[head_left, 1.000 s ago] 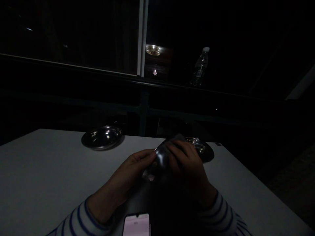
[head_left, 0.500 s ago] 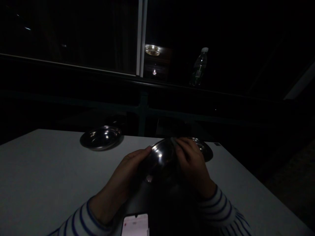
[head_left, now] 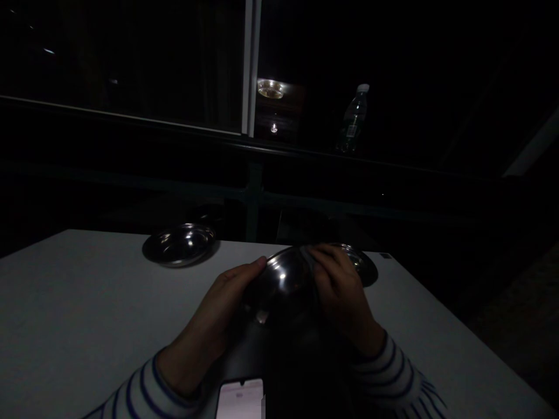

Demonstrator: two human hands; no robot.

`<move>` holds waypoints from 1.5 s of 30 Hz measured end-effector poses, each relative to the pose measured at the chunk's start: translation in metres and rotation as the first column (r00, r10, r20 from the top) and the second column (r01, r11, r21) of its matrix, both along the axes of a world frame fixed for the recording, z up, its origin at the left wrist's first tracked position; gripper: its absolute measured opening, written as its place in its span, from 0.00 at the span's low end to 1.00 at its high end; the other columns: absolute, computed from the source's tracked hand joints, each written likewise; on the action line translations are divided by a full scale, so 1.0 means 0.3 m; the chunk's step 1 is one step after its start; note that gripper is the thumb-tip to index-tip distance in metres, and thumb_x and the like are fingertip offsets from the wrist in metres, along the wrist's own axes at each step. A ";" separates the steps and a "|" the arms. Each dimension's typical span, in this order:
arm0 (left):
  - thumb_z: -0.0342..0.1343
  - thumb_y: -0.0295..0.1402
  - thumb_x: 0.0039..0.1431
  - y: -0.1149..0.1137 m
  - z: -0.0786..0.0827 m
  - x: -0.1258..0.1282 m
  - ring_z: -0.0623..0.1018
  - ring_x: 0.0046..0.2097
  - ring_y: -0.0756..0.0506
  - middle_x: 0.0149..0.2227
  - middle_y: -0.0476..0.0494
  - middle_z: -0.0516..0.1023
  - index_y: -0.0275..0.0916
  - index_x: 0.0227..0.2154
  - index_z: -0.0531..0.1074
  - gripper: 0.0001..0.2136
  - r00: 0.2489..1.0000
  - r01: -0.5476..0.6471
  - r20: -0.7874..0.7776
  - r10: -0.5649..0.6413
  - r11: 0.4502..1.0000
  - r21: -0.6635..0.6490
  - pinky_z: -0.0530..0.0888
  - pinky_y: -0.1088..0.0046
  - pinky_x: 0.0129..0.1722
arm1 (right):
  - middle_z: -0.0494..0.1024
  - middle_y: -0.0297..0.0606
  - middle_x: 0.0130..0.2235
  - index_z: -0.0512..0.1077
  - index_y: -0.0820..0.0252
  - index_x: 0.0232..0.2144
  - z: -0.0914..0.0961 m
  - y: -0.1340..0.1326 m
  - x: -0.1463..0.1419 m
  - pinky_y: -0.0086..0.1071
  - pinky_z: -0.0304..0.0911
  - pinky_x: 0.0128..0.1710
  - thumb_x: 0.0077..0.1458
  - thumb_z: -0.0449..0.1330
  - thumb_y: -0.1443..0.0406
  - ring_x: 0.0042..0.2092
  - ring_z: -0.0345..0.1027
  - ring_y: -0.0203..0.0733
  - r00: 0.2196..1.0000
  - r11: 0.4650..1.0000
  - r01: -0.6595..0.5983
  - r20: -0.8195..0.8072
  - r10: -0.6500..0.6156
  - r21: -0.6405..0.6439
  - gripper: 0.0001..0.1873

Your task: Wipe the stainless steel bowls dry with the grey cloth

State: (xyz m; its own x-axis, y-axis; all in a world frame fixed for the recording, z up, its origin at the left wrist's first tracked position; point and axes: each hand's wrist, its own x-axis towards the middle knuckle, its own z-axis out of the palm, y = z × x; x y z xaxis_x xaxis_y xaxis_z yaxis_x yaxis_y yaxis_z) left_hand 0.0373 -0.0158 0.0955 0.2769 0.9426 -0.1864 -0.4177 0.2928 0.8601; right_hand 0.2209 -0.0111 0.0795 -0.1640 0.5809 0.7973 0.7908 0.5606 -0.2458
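Note:
A shiny steel bowl [head_left: 282,282] is tilted up above the near part of the table, its smooth underside catching a light. My left hand [head_left: 222,302] grips its left rim, with the thumb along the edge and the other fingers hidden beneath. On its right side, my right hand [head_left: 343,285] presses a thin greyish cloth [head_left: 307,254] against the metal with bent fingers. Most of the cloth is covered by that hand or lost in the dark. A second steel bowl [head_left: 179,247] rests at the far left. Behind my right hand lies another steel dish [head_left: 362,265], partly hidden.
The white table [head_left: 87,314] carries a lit phone [head_left: 240,398] at its near edge, below the bowl. Past the far edge, a plastic bottle [head_left: 354,119] stands by the window frame [head_left: 251,70]. The surroundings are very dark.
The held bowl and my left hand have shifted very slightly left. My right hand has moved a little over the bowl's surface. The other dishes have stayed put.

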 end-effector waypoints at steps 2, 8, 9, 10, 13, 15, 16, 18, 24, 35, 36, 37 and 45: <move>0.60 0.39 0.46 -0.003 0.007 -0.001 0.74 0.28 0.48 0.25 0.45 0.76 0.34 0.26 0.76 0.11 1.000 -0.013 0.006 0.013 1.000 -0.016 0.68 0.73 0.29 | 0.70 0.43 0.44 0.69 0.60 0.45 0.003 0.012 0.017 0.42 0.61 0.46 0.57 0.47 0.69 0.46 0.63 0.43 0.997 0.998 0.025 -0.077 -0.028 -0.050 0.16; 0.61 0.39 0.46 -0.007 0.020 -0.006 0.73 0.28 0.49 0.25 0.46 0.76 0.34 0.25 0.76 0.11 0.999 -0.034 0.034 0.034 0.999 0.009 0.68 0.73 0.29 | 0.70 0.43 0.44 0.69 0.59 0.45 0.010 0.003 0.017 0.44 0.62 0.46 0.57 0.47 0.69 0.47 0.63 0.44 0.995 0.998 0.054 -0.084 -0.051 0.022 0.16; 0.61 0.39 0.45 -0.007 0.019 -0.007 0.73 0.27 0.49 0.24 0.46 0.75 0.34 0.25 0.76 0.11 0.999 -0.039 0.036 0.039 0.999 0.012 0.68 0.73 0.29 | 0.70 0.44 0.44 0.68 0.60 0.45 0.011 0.001 0.018 0.43 0.62 0.45 0.57 0.47 0.69 0.47 0.63 0.44 0.994 0.998 0.056 -0.092 -0.052 0.034 0.16; 0.61 0.39 0.45 -0.007 0.018 -0.009 0.73 0.26 0.49 0.23 0.46 0.75 0.34 0.24 0.76 0.11 0.998 -0.043 0.035 0.042 0.999 0.017 0.68 0.73 0.28 | 0.70 0.44 0.44 0.68 0.60 0.45 0.014 -0.001 0.020 0.43 0.62 0.45 0.57 0.47 0.69 0.47 0.63 0.44 0.994 0.997 0.058 -0.098 -0.053 0.048 0.15; 0.61 0.39 0.44 -0.003 0.014 -0.018 0.71 0.23 0.50 0.20 0.48 0.73 0.35 0.22 0.75 0.11 0.998 -0.068 0.024 0.066 0.995 0.080 0.68 0.73 0.26 | 0.70 0.46 0.44 0.67 0.63 0.44 0.023 -0.008 0.024 0.43 0.62 0.45 0.57 0.48 0.69 0.47 0.63 0.44 0.994 0.992 0.051 -0.107 -0.038 0.119 0.14; 0.62 0.38 0.43 0.002 0.012 -0.024 0.71 0.23 0.50 0.18 0.50 0.72 0.35 0.19 0.74 0.10 0.994 -0.113 0.020 0.112 0.981 0.160 0.68 0.74 0.26 | 0.70 0.46 0.44 0.67 0.62 0.43 0.029 -0.015 0.024 0.42 0.62 0.45 0.56 0.49 0.70 0.47 0.63 0.44 0.995 0.982 0.040 -0.102 -0.021 0.183 0.13; 0.62 0.38 0.42 0.005 0.011 -0.027 0.71 0.23 0.51 0.18 0.50 0.72 0.36 0.17 0.73 0.10 0.989 -0.145 0.019 0.145 0.968 0.203 0.68 0.75 0.25 | 0.70 0.45 0.44 0.66 0.62 0.43 0.031 -0.018 0.023 0.42 0.62 0.45 0.56 0.49 0.71 0.47 0.63 0.44 0.995 0.976 0.034 -0.098 -0.013 0.214 0.12; 0.63 0.37 0.42 0.010 0.011 -0.032 0.71 0.23 0.51 0.17 0.51 0.72 0.36 0.15 0.72 0.10 0.979 -0.197 0.016 0.201 0.939 0.282 0.67 0.77 0.25 | 0.70 0.44 0.43 0.65 0.60 0.42 0.034 -0.025 0.021 0.42 0.62 0.44 0.56 0.49 0.71 0.47 0.62 0.44 0.996 0.965 0.021 -0.085 0.002 0.260 0.12; 0.61 0.37 0.43 0.014 0.012 -0.042 0.69 0.23 0.52 0.17 0.51 0.72 0.37 0.14 0.73 0.11 0.973 -0.188 -0.045 0.228 0.885 0.426 0.67 0.77 0.26 | 0.69 0.43 0.43 0.65 0.59 0.42 0.036 -0.029 0.023 0.40 0.63 0.41 0.55 0.50 0.73 0.45 0.63 0.43 0.997 0.950 0.013 -0.072 0.010 0.313 0.12; 0.61 0.39 0.45 0.018 -0.009 -0.038 0.72 0.26 0.50 0.20 0.50 0.76 0.39 0.18 0.76 0.09 0.938 -0.141 -0.215 0.271 0.868 0.477 0.67 0.76 0.29 | 0.68 0.43 0.43 0.67 0.61 0.41 0.029 -0.059 -0.042 0.41 0.61 0.42 0.55 0.51 0.68 0.45 0.61 0.46 0.981 0.927 -0.052 0.192 -0.022 0.371 0.11; 0.60 0.39 0.45 0.017 -0.008 -0.036 0.72 0.26 0.50 0.20 0.50 0.76 0.39 0.18 0.76 0.09 0.942 -0.134 -0.212 0.260 0.871 0.473 0.68 0.76 0.29 | 0.69 0.43 0.43 0.67 0.61 0.41 0.028 -0.051 -0.035 0.40 0.61 0.42 0.54 0.51 0.69 0.45 0.62 0.45 0.988 0.930 -0.027 0.150 -0.031 0.366 0.11; 0.60 0.39 0.46 0.015 -0.007 -0.034 0.73 0.26 0.50 0.20 0.50 0.76 0.39 0.19 0.76 0.09 0.946 -0.127 -0.208 0.247 0.877 0.464 0.68 0.76 0.30 | 0.69 0.43 0.42 0.67 0.61 0.41 0.027 -0.044 -0.028 0.39 0.62 0.42 0.54 0.51 0.70 0.44 0.62 0.45 0.994 0.933 0.007 0.096 -0.045 0.359 0.11; 0.60 0.39 0.47 0.008 -0.010 -0.011 0.73 0.27 0.49 0.21 0.47 0.76 0.37 0.20 0.76 0.10 0.961 -0.099 -0.196 0.195 0.905 0.415 0.68 0.75 0.30 | 0.70 0.43 0.43 0.67 0.57 0.43 0.001 -0.068 -0.078 0.42 0.59 0.42 0.55 0.50 0.64 0.45 0.61 0.47 0.970 0.933 -0.051 0.242 -0.040 0.357 0.13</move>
State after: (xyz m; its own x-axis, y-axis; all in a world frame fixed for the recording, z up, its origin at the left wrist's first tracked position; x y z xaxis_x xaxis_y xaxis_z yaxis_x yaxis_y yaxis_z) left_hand 0.0340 -0.0134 0.0926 0.1251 0.9773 0.1709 -0.2089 -0.1425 0.9675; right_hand 0.1975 -0.0316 0.0797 -0.3795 0.2623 0.8872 0.7971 0.5795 0.1697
